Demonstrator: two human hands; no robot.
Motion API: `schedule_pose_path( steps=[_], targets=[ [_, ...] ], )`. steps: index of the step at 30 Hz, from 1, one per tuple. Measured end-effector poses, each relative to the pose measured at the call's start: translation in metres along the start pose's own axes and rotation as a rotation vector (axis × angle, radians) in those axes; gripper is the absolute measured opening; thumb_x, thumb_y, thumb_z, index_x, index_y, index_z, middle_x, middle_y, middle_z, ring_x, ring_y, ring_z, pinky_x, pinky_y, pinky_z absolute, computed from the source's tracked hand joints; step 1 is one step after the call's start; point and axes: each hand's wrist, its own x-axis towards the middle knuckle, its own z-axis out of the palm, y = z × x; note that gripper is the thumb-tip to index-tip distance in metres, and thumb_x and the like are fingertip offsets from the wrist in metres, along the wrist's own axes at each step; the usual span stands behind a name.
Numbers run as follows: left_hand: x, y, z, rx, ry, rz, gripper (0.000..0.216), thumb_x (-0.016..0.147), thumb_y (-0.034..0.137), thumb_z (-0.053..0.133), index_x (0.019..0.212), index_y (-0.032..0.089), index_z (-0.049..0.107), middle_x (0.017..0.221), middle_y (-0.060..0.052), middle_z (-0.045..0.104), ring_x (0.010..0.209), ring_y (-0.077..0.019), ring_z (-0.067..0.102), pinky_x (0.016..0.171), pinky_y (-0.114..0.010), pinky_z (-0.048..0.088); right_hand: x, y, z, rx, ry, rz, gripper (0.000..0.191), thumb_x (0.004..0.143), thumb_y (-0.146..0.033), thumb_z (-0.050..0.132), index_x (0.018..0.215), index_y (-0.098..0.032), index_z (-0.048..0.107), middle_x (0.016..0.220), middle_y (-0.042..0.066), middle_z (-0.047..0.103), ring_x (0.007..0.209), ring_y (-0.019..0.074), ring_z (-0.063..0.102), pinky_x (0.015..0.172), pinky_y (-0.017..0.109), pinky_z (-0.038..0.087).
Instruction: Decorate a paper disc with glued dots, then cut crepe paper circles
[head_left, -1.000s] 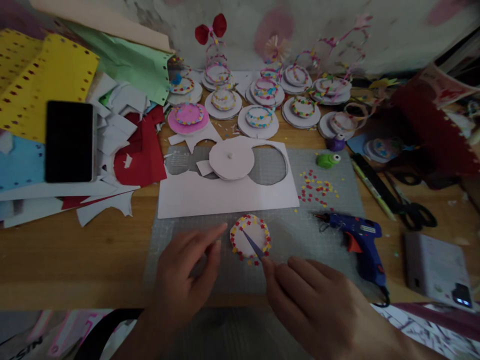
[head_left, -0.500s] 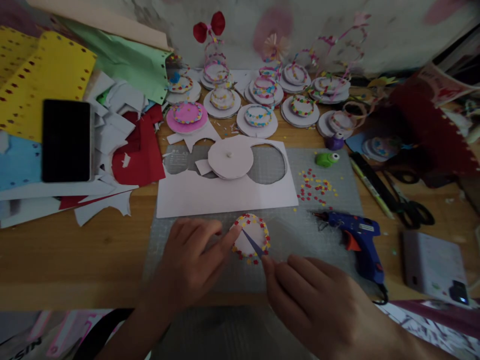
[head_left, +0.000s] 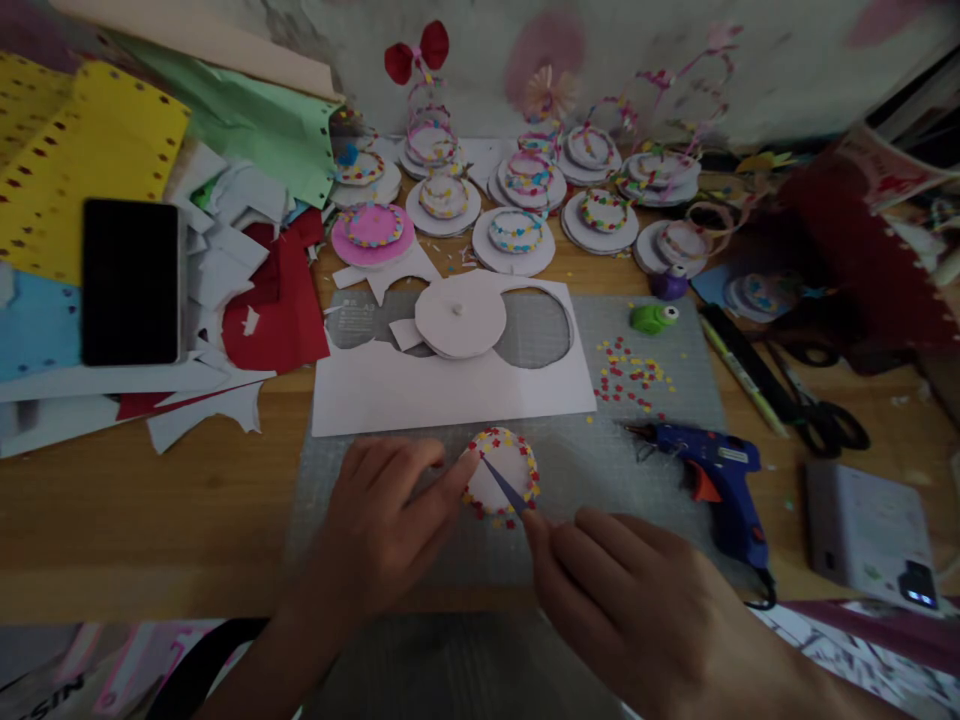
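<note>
A round white paper disc (head_left: 499,485) lies on the grey cutting mat (head_left: 600,540), its rim ringed with small red and yellow paper flowers. My left hand (head_left: 390,505) is at its left side, a fingertip pressing the upper left rim and the other fingers curled; the disc's underside is hidden. In my right hand (head_left: 622,590), thumb and fingers pinch a pair of dark pointed tweezers (head_left: 506,487). The tip touches the disc near my left fingertip. Whether a flower is caught in the tip is too small to tell.
Cut white card (head_left: 450,400) with a stacked disc lies beyond. Loose paper flowers (head_left: 630,375), a green craft punch (head_left: 652,318), a blue glue gun (head_left: 724,480) and scissors (head_left: 821,410) are to the right. Paper scraps and a black tablet (head_left: 133,280) lie left; several decorated discs stand behind.
Both hands, the disc and the tweezers stay in nearly the same place. Only a very slight shift of the whole view shows.
</note>
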Motion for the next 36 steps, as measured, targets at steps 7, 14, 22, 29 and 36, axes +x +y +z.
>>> schedule_pose_path(
  steps=[7, 14, 22, 29, 36],
  targets=[
    [0.002, 0.001, -0.004, -0.011, 0.033, -0.018, 0.031, 0.091, 0.010, 0.052, 0.121, 0.017, 0.060, 0.096, -0.006, 0.058, 0.083, -0.0201, 0.051, 0.077, -0.038, 0.039, 0.001, 0.002, -0.001, -0.001, -0.001, -0.007, 0.033, 0.097, -0.011, 0.034, 0.093, -0.008, 0.066, 0.070, 0.007, 0.062, 0.061, 0.0183, 0.052, 0.050, 0.030, 0.041],
    [0.002, 0.001, -0.010, -0.010, -0.006, -0.045, 0.034, 0.091, 0.009, 0.050, 0.122, 0.021, 0.057, 0.095, -0.006, 0.058, 0.085, -0.0211, 0.053, 0.078, -0.038, 0.043, -0.005, 0.000, 0.003, 0.004, -0.001, 0.003, 0.033, 0.097, -0.010, 0.033, 0.098, -0.007, 0.066, 0.069, 0.008, 0.061, 0.062, 0.0189, 0.051, 0.050, 0.032, 0.041],
    [-0.004, -0.001, -0.009, -0.020, -0.019, -0.042, 0.036, 0.090, 0.006, 0.050, 0.124, 0.018, 0.057, 0.097, -0.007, 0.057, 0.084, -0.0209, 0.051, 0.077, -0.039, 0.042, -0.004, -0.001, 0.003, 0.014, 0.015, 0.019, 0.033, 0.097, -0.010, 0.032, 0.098, -0.007, 0.066, 0.070, 0.008, 0.061, 0.064, 0.0194, 0.051, 0.051, 0.032, 0.040],
    [-0.006, 0.000, -0.007, -0.041, -0.026, -0.054, 0.036, 0.090, 0.005, 0.050, 0.124, 0.016, 0.056, 0.097, -0.007, 0.055, 0.083, -0.0205, 0.048, 0.076, -0.038, 0.039, -0.002, -0.001, 0.002, 0.023, 0.047, 0.040, 0.033, 0.098, -0.010, 0.031, 0.094, -0.008, 0.064, 0.070, 0.007, 0.061, 0.063, 0.0179, 0.052, 0.052, 0.030, 0.038],
    [-0.010, 0.001, -0.007, -0.098, -0.001, -0.106, 0.038, 0.089, 0.003, 0.052, 0.124, 0.016, 0.058, 0.098, -0.007, 0.055, 0.086, -0.0198, 0.050, 0.079, -0.038, 0.041, -0.008, 0.006, -0.003, 0.025, 0.037, 0.087, 0.024, 0.096, -0.008, 0.038, 0.099, -0.009, 0.062, 0.069, 0.006, 0.062, 0.061, 0.0175, 0.055, 0.049, 0.031, 0.041]
  ],
)
